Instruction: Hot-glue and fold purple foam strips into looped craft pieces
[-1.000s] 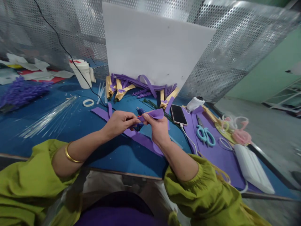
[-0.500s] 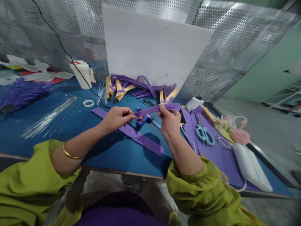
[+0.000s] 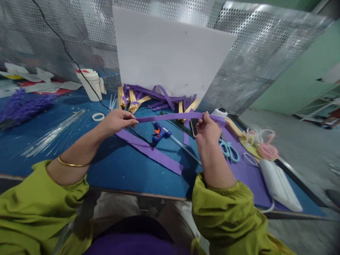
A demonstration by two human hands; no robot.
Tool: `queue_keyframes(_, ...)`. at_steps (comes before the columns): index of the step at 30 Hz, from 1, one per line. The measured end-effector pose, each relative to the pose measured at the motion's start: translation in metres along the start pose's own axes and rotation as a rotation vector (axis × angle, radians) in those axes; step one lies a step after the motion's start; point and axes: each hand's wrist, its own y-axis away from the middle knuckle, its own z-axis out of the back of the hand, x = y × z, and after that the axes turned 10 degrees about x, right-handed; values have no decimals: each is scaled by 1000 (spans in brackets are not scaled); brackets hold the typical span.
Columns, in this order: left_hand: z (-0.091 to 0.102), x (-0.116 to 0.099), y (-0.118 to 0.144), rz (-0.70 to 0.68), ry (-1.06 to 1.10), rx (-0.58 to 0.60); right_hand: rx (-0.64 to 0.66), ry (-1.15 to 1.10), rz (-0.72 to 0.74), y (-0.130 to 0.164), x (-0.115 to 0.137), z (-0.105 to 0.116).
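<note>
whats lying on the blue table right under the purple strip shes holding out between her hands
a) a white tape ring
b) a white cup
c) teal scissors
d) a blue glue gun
d: the blue glue gun lies on the table below the purple strip, which the left hand and right hand hold stretched.

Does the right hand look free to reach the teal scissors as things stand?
Probably not right away: the right hand is pinching one end of the purple strip, whose other end the left hand holds. The teal scissors lie uncovered just beside it, so the path itself looks open.
</note>
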Motion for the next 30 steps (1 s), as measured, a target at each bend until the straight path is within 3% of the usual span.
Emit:
queue_keyframes(6, 13, 10, -3, 98, 17, -97, -10, -15, -61, -3, 1, 0)
queue_keyframes(12, 17, 26, -10, 72, 317, -237, -22, -2, -89, -7, 0, 3)
queue_keyframes(19, 20, 32, -13, 169, 592, -350, 9, 8, -107, -6, -9, 4)
queue_keyframes(21, 22, 26, -13, 168, 759, -453, 60, -19, -124, -1, -11, 1)
queue_keyframes(24, 19, 14, -13, 89, 1171, -622, 208, -67, -144, 15, -16, -5)
queue_keyframes(25, 14, 9, -13, 37, 1278, -625, 271, -74, -148, 21, -18, -7)
queue_keyframes(27, -3, 2, -11, -33, 1332, -519, 390, -77, -167, 36, -26, -11)
queue_keyframes(30, -38, -5, -7, 85, 1031, -221, 480, -46, -230, 57, -42, -15)
